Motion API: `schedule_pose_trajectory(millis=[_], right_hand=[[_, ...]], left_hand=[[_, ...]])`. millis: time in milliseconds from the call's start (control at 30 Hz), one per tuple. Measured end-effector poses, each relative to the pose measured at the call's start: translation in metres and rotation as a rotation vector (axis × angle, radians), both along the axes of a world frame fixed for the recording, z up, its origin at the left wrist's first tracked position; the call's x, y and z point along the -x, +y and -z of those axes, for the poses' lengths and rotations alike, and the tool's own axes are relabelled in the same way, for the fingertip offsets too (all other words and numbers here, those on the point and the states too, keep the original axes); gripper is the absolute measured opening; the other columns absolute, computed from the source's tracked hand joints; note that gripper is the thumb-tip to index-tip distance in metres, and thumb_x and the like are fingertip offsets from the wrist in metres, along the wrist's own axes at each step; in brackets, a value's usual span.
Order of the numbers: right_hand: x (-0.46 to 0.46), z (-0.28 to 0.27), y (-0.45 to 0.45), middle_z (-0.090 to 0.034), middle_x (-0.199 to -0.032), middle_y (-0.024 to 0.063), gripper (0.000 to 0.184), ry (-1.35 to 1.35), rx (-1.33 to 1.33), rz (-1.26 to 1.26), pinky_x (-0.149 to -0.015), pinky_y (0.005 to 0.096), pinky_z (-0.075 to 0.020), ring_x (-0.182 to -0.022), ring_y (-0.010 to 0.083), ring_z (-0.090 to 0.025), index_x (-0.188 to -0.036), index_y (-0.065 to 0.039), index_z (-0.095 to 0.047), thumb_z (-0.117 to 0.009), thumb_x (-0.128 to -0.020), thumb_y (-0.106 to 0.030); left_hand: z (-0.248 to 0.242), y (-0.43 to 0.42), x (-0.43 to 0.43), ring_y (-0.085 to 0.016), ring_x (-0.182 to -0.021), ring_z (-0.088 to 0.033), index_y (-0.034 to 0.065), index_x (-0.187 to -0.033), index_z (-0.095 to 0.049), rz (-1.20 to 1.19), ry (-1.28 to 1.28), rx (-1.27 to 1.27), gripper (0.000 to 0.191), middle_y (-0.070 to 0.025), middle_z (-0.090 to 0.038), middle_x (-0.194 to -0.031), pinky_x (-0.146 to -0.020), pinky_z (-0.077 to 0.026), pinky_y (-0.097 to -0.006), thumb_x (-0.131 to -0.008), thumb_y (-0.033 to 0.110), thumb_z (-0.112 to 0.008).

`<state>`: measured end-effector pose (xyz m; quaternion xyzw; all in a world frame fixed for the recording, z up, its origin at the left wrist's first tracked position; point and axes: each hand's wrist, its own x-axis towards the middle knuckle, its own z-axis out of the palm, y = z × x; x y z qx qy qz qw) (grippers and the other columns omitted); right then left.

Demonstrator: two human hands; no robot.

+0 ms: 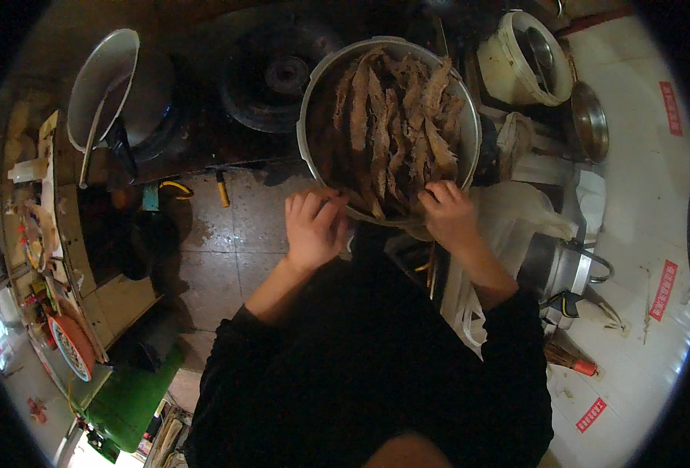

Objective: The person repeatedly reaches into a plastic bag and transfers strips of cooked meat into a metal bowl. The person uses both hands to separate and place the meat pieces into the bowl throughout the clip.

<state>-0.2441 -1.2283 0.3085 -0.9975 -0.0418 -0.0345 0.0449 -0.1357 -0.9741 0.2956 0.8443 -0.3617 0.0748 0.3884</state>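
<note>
A large round metal pot (477, 126) stands before me with long, rough brown strips of food (383, 128) laid side by side in it. They may be fried fish or meat; I cannot tell which. At the pot's near left rim is my left hand (316, 227), fingers curled and their tips partly hidden. My right hand (451, 215) reaches over the near right rim, its bent fingers at the lower end of a strip. Whether either hand grips anything is unclear.
A burner (286, 75) lies left of the pot, then a wok-like pan (102, 93) with a long utensil. On the right are a white bucket (497, 64) holding a ladle, a metal bowl (590, 120), a plastic bag (511, 207) and a sink faucet (602, 269). Tiled floor (210, 234) shows lower left.
</note>
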Motion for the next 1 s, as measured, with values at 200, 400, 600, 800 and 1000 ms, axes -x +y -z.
schedule_pose_trajectory(millis=[200, 400, 600, 800, 1000], right_hand=[[0.011, 0.003, 0.003, -0.061, -0.1, 0.0056, 0.035, -0.092, -0.037, 0.073, -0.077, 0.038, -0.0519, -0.094, 0.0258, -0.059, -0.1, -0.008, -0.067, -0.07, -0.064, -0.006], [0.021, -0.028, 0.012, -0.064, -0.102, 0.0083, 0.031, -0.123, -0.254, 0.109, -0.08, 0.0385, -0.0519, -0.092, 0.027, -0.062, -0.098, -0.007, -0.068, -0.065, -0.067, -0.001], [0.02, -0.106, 0.004, -0.067, -0.094, 0.0099, 0.034, -0.253, -0.495, 0.251, -0.074, 0.0347, -0.0527, -0.081, 0.0268, -0.065, -0.099, -0.008, -0.067, -0.06, -0.068, 0.006], [-0.028, -0.164, -0.034, -0.069, -0.096, 0.0049, 0.025, -0.389, -0.599, 0.485, -0.074, 0.0263, -0.0506, -0.081, 0.0134, -0.064, -0.101, -0.006, -0.068, -0.062, -0.08, 0.005], [-0.064, -0.182, -0.048, -0.068, -0.098, 0.0056, 0.028, -0.534, -0.722, 0.275, -0.078, 0.0277, -0.0516, -0.084, 0.0138, -0.064, -0.102, -0.007, -0.069, -0.062, -0.078, 0.006]], left_hand=[[0.003, -0.002, -0.003, -0.028, -0.096, -0.055, 0.011, -0.095, -0.066, 0.01, -0.023, 0.006, 0.031, -0.0051, -0.061, -0.105, -0.08, -0.04, -0.0397, -0.065, 0.006, -0.068], [0.003, -0.001, -0.005, -0.028, -0.096, -0.055, 0.012, -0.097, -0.066, 0.016, -0.01, -0.006, 0.033, -0.0048, -0.061, -0.105, -0.08, -0.04, -0.04, -0.064, 0.006, -0.069], [0.001, -0.001, -0.007, -0.028, -0.096, -0.054, 0.0127, -0.098, -0.066, 0.023, -0.004, -0.016, 0.035, -0.0049, -0.061, -0.105, -0.08, -0.04, -0.0403, -0.064, 0.006, -0.068], [-0.003, -0.004, -0.012, -0.029, -0.096, -0.054, 0.012, -0.099, -0.065, 0.037, -0.008, 0.0, 0.035, -0.0063, -0.06, -0.104, -0.08, -0.04, -0.0409, -0.065, 0.005, -0.067], [-0.003, -0.003, -0.015, -0.031, -0.097, -0.054, 0.01, -0.099, -0.065, 0.032, -0.043, 0.016, 0.032, -0.0081, -0.06, -0.103, -0.082, -0.04, -0.0419, -0.067, 0.004, -0.067]])
